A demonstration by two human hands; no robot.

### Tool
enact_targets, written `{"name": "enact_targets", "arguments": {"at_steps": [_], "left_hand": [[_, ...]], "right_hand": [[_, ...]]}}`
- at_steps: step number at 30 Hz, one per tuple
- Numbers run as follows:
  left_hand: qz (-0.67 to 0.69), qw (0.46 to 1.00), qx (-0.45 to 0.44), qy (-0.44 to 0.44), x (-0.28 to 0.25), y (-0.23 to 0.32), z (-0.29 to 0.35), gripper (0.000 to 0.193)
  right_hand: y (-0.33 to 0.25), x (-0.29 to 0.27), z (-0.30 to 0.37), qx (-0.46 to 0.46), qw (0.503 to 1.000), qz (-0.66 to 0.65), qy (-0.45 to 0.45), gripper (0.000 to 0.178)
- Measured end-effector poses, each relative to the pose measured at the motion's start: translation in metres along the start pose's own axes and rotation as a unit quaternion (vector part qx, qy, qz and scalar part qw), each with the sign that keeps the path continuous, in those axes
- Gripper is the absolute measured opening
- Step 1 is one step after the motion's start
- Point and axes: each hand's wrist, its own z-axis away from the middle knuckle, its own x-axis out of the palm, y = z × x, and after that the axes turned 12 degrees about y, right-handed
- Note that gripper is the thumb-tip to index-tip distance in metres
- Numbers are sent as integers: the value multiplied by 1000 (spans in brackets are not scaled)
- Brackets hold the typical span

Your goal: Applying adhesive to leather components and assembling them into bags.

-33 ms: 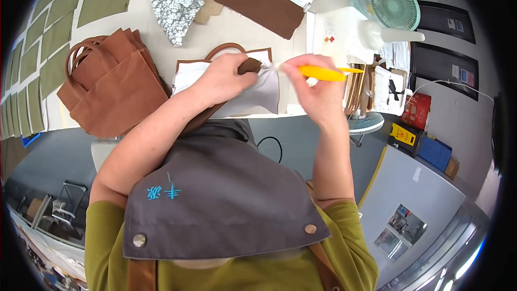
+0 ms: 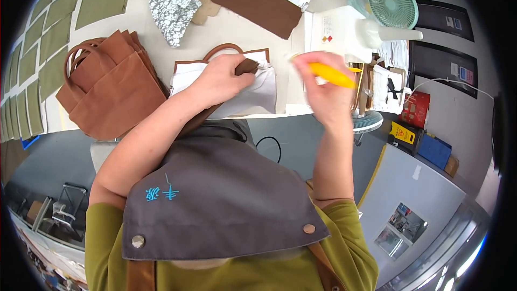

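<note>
My left hand (image 2: 218, 81) is closed on the dark brown edge (image 2: 249, 67) of a brown bag piece with white lining (image 2: 253, 96), pinching it between thumb and fingers. The piece lies at the table's near edge, its brown loop handle (image 2: 223, 47) pointing away from me. My right hand (image 2: 326, 94) is closed around a yellow-handled tool (image 2: 333, 75), held to the right of the piece and apart from it. The tool's working end is blurred near my fingertips, so its kind is unclear.
Left of my left arm sits a stack of brown handled bags (image 2: 116, 91). Behind are a flowered cloth (image 2: 173, 8) and a brown panel (image 2: 256, 8). A white spouted container (image 2: 344, 32) and a green fan (image 2: 393, 2) stand right. Olive panels (image 2: 102, 5) cover the far left.
My right hand has moved right with the yellow-handled tool, away from the brown edge. My left hand keeps its pinch with hardly any movement.
</note>
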Motion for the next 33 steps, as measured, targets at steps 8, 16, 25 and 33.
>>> {"name": "enact_targets", "arguments": {"at_steps": [8,16,25,33], "left_hand": [[299,954,-24,4,-46,34,24,25],[654,753,-38,-60,-54,6,10,34],[674,726,-122,56,-47,-59,6,35],[590,802,-93,-5,-30,-104,3,31]], "right_hand": [[0,-39,-9,74,939,-205,267,28],[24,18,28,76,966,-175,173,61],[58,37,100,101,984,-56,133,56],[32,26,84,30,985,-91,142,57]]}}
